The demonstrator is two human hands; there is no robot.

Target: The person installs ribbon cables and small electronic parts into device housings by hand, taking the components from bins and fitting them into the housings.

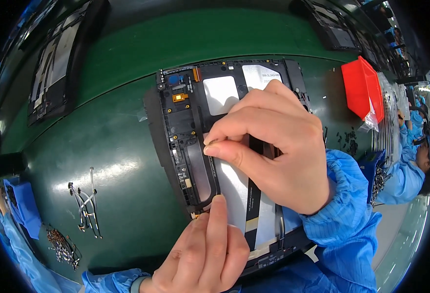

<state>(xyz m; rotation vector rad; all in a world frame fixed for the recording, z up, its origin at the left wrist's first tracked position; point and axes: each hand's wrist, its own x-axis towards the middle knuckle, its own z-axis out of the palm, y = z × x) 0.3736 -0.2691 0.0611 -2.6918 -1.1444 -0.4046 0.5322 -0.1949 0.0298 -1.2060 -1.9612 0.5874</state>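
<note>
An opened black tablet-like device lies on the green work mat, its inner frame, white patches and a dark flat cable showing. My right hand hovers over its middle, thumb and forefinger pinched together on something too small to make out. My left hand comes from below; its forefinger tip presses at the device's lower left edge, next to a small gold connector. Both sleeves are blue.
A bundle of thin grey cables and a heap of small screws lie left on the mat. Another opened device sits far left, one more at top right. A red bin stands right. A person in blue works at right.
</note>
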